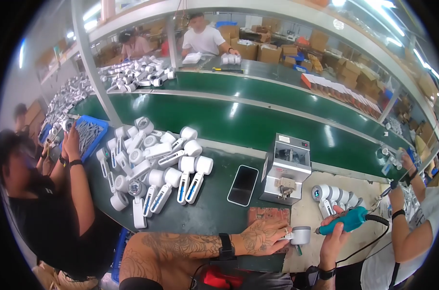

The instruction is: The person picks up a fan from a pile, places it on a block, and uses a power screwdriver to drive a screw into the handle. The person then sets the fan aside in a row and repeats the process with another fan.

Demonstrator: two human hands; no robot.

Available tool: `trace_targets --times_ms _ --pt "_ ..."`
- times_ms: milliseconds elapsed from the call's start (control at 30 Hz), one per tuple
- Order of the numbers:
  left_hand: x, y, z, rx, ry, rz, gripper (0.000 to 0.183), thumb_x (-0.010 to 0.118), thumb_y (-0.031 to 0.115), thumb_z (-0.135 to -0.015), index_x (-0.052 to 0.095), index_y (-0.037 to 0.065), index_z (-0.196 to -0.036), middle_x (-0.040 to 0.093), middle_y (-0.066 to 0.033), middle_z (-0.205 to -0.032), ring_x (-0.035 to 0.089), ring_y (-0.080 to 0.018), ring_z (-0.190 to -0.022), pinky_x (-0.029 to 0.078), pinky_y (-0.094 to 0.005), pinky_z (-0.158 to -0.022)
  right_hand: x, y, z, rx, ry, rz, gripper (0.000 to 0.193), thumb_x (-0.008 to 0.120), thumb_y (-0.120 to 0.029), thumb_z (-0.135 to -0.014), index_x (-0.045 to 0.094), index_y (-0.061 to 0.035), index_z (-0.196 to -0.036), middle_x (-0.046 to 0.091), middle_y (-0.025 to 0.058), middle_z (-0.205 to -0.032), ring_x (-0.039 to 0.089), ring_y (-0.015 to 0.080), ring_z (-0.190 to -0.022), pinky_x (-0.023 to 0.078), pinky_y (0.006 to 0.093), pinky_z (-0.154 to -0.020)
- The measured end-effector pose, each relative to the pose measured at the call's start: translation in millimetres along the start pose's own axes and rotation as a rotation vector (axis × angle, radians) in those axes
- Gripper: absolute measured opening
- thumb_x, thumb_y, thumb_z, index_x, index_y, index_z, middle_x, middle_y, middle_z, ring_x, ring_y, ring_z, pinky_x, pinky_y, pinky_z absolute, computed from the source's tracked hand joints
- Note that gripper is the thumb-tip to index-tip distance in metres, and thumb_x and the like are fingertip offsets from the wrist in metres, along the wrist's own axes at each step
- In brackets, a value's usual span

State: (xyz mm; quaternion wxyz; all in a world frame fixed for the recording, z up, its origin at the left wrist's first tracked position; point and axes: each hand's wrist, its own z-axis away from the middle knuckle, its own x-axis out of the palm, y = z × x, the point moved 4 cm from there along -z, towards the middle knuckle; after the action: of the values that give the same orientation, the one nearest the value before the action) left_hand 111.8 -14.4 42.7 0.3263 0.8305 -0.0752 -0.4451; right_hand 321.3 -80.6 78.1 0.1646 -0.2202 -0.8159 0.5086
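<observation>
My right hand (331, 244) grips a teal electric screwdriver (346, 221). Its tip points left at the round head of a white handheld device (301, 235), a small gap apart from it. My left hand (265, 238) is closed on that device's handle, which is mostly hidden under the fingers. A worn reddish block (272, 213) lies beneath and beyond my left hand. Right of the silver screw feeder (286, 169), a row of similar white devices (336, 195) lies on a tan board (304, 261).
Many white devices (149, 152) are heaped left on the bench. A phone (242, 185) lies left of the feeder. A green conveyor (229, 113) runs behind. A black cord (385, 232) loops from the screwdriver. Co-workers (40, 208) sit close on both sides.
</observation>
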Motion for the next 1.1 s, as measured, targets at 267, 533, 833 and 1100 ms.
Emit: trace_targets --times_ms 267,533,833,1100 --pt "11 -11 1 -0.075 -0.080 -0.049 0.040 0.061 0.031 -0.094 0.059 0.008 -0.126 0.059 -0.0107 -0.125 0.058 -0.0304 -0.118 0.049 -0.0451 -0.092 -4 0 -1 0.027 -0.020 0.003 0.065 0.058 -0.051 -0.099 0.049 0.0048 -0.132 0.058 0.0066 -0.089 0.057 0.0152 -0.082 0.047 0.0287 -0.073" --pt "6 1 6 -0.006 0.028 -0.154 0.031 0.061 0.030 -0.094 0.061 0.008 -0.115 0.060 -0.0094 -0.117 0.057 -0.0302 -0.115 0.051 -0.0432 -0.090 -22 -10 12 0.044 -0.009 0.046 0.064 0.057 -0.051 -0.099 0.051 0.0050 -0.130 0.057 0.0056 -0.086 0.057 0.0150 -0.081 0.046 0.0283 -0.073" --pt "-19 9 -6 0.086 0.294 -0.106 0.025 0.077 0.022 -0.071 0.067 0.010 -0.091 0.064 -0.0098 -0.098 0.063 -0.0317 -0.101 0.046 -0.0448 -0.090 -37 -8 26 0.118 0.010 0.096 0.057 0.051 -0.044 -0.105 0.052 0.0039 -0.136 0.066 0.0061 -0.104 0.060 0.0146 -0.094 0.049 0.0307 -0.084" --pt "-1 -2 -12 -0.097 -0.010 -0.050 0.022 0.073 0.023 -0.084 0.067 0.012 -0.102 0.063 -0.0061 -0.107 0.057 -0.0334 -0.114 0.035 -0.0554 -0.097 -39 -13 12 0.084 0.028 0.023 0.064 0.047 -0.061 -0.100 0.054 0.0023 -0.110 0.055 0.0082 -0.082 0.055 0.0212 -0.072 0.045 0.0351 -0.069"
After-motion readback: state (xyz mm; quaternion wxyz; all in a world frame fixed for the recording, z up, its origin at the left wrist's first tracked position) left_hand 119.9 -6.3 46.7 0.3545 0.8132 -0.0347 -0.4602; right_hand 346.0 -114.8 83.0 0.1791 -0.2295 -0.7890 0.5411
